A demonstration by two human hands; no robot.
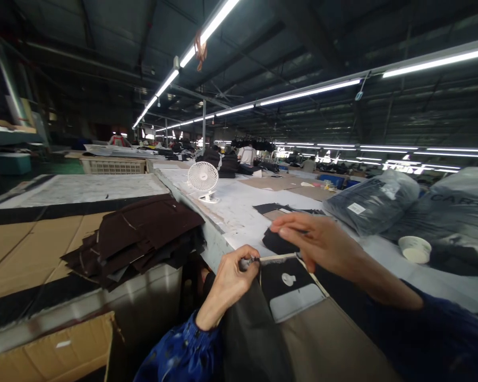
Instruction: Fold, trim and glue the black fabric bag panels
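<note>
My left hand [233,276] is closed, thumb and fingers pinching the upper edge of a dark fabric piece [250,329] that hangs down over the table's near edge. My right hand [326,244] hovers to the right with fingers stretched out, holding nothing I can see. Below and between the hands lies a brown-grey fabric panel [322,334] with a black upper part. A light grey rectangular patch [297,302] and a small round white piece [289,279] lie on it. Black cut fabric pieces [279,241] sit just beyond, partly behind my right hand.
A white desk fan [203,178] stands on the white-topped table [239,212]. Dark brown cut fabric [147,228] is piled to the left, above an open cardboard box [63,345]. Plastic-wrapped bundles [374,199] and a white tub [415,249] are at right. A person [247,155] is far back.
</note>
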